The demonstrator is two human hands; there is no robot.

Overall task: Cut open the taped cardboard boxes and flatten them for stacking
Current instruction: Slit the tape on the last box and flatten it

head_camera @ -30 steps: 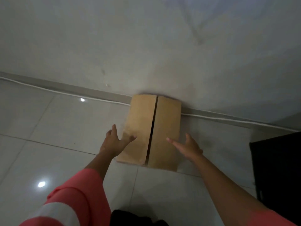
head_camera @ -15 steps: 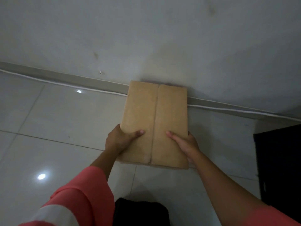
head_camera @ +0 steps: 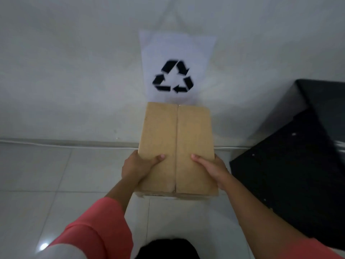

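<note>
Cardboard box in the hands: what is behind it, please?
A white paper sheet with a black recycling symbol on the wall. The box covers the sheet's bottom edge and some baseboard.

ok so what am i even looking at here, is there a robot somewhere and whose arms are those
No robot here. A person is working with bare hands, filmed by a wide-angle camera worn on their head. It looks forward and down, so their arms reach in from the bottom edge.

The left hand and right hand grip a closed cardboard box by its two sides, with a thumb lying on top on either side of the middle seam. The box looks lifted off the tiled floor, though that is hard to be sure of.

On the wall behind it hangs a paper sign with a black recycling symbol. To the right stands a large black object; what it is cannot be told. The pink cloth at bottom left is the person's sleeve.
</note>
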